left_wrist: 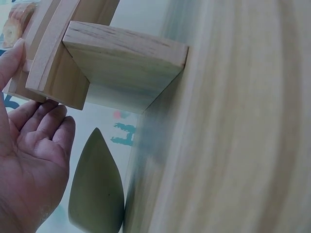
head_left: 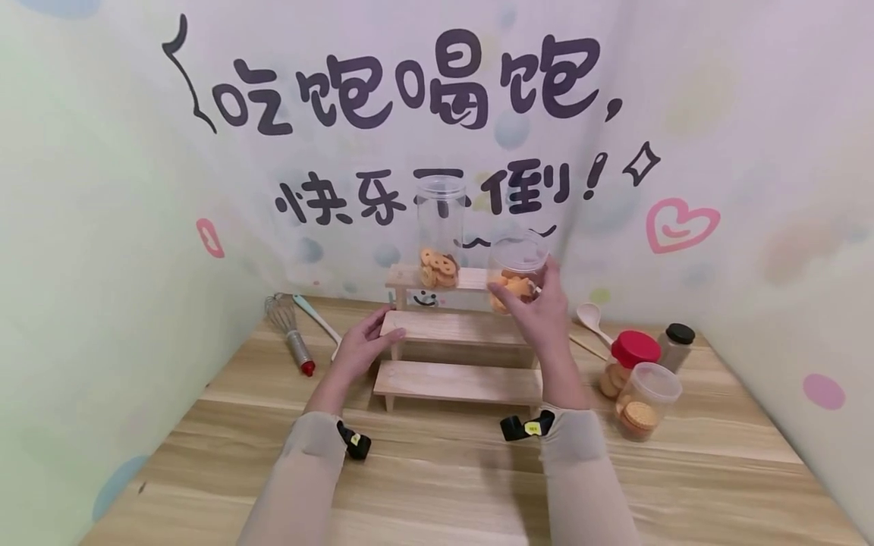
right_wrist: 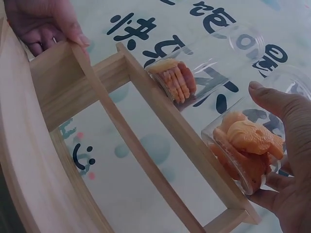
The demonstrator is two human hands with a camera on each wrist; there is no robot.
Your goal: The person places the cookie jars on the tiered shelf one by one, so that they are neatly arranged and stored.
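A three-tier wooden stand [head_left: 447, 330] stands on the table against the back wall. With its thumb on top and fingers beneath, my left hand [head_left: 356, 350] grips the left end of the middle tier. My right hand [head_left: 546, 318] holds a short clear jar [right_wrist: 238, 165] of orange-brown cookies, thumb on one side and fingers on the other. This jar is at the right end of the top tier; whether its base touches the wood I cannot tell. A taller clear jar [head_left: 440, 227] with cookies at its bottom stands upright on the top tier's left.
To the stand's left lie a whisk [head_left: 293, 337] and a utensil with a pale blue handle [head_left: 317, 317]. At right are a light spoon [head_left: 594, 320], a red-lidded cookie jar [head_left: 635, 349], a black-lidded jar [head_left: 678, 345] and a clear-lidded cookie jar [head_left: 645, 402].
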